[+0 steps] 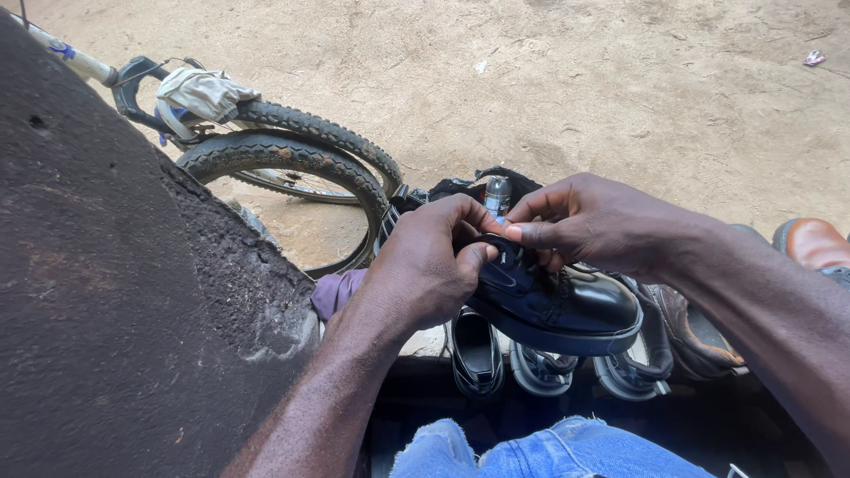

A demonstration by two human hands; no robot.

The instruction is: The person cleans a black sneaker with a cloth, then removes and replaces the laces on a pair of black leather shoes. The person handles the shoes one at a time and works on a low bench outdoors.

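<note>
Nearest the cam: blue denim knee (549, 450) at bottom edge, frayed at the hem. Just past it, row of dark shoes (540, 363) lined up on the ledge, soles & openings facing up, w/ a brown shoe (695, 332) at the right end of the row.

Above those, the action: glossy black lace-up shoe (558, 301) held in mid-air over the row, toe pointing right, thick sole facing down twd the cam. Left hand (425, 265) wraps the heel end, fingers curled round the back & thumb pressed on the upper, grasping it firm. Right hand (593, 221) comes in from the right, thumb & forefinger pinched together at the lace area near the tongue; what's in the pinch, can't tell, too small.

Just behind the hands: small silver-topped bottle (498, 195) poking out of a black bag (460, 186). Purple cloth (336, 292) left of the wrist. Rough dark wall (115, 292) fills the left side.

Further out: two bike tyres (292, 150) side by side on sandy ground (575, 80), grey rag (204, 93) draped over the frame. Far right edge, tan leather shoe (815, 243).
</note>
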